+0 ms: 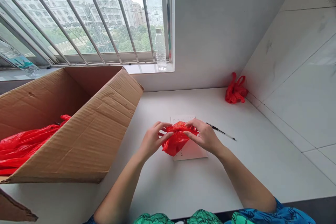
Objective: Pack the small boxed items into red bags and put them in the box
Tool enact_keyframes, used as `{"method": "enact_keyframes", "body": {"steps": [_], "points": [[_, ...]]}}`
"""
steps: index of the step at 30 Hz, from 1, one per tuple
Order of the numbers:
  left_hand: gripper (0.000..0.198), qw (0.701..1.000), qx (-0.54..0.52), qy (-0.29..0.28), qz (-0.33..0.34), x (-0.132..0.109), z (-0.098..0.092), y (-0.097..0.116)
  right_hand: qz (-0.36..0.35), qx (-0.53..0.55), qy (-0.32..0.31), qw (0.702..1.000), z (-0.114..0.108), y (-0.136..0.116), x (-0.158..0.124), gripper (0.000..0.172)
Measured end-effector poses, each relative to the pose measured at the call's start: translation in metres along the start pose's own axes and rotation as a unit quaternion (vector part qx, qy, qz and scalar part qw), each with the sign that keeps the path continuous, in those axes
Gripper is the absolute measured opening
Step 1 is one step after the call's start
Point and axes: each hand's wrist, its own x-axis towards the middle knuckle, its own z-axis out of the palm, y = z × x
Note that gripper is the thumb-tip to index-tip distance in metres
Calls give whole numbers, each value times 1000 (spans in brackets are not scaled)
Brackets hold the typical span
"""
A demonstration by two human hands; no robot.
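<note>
A red plastic bag (174, 145) is bunched up in front of me, gathered near its top. My left hand (155, 138) has its fingers and thumb on the bag's left side. On the other side, my right hand (204, 135) grips the bag with its thumb in front and fingers behind. Under the bag lies a sheet of white paper (196, 152) with small handwritten marks, partly covered. A black pen (222, 131) rests on the white tabletop (160, 189), just right of my right hand.
To the left stands an open cardboard box (86, 133) with red plastic bags (28, 143) inside. Another knotted red bag (235, 92) sits in the far right corner by the wall. A clear bottle (160, 50) stands on the windowsill; a second bottle (19, 59) is tilted at left.
</note>
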Motion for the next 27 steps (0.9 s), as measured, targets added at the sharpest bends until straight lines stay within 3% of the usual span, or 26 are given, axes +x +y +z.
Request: {"method": "enact_keyframes", "body": {"steps": [4, 9, 13, 19, 23, 25, 27], "points": [[20, 989, 144, 20, 29, -1, 14, 3, -11, -42, -13, 999, 30, -2, 1, 13], [15, 958, 249, 63, 125, 1, 20, 2, 41, 8, -22, 999, 28, -8, -1, 7], [19, 957, 223, 81, 169, 4, 13, -1, 91, 110, -27, 989, 12, -10, 0, 12], [18, 973, 128, 136, 135, 2, -9, -6, 164, 165, 95, 968, -13, 6, 0, 16], [20, 987, 83, 99, 93, -2, -6, 8, 122, 129, 49, 983, -13, -2, -3, 4], [28, 987, 107, 69, 95, -2, 3, 17, 106, 120, 21, 987, -7, -12, -4, 23], [21, 981, 142, 63, 113, -1, 11, 23, 90, 109, 13, 990, -1, -21, -5, 30]]}}
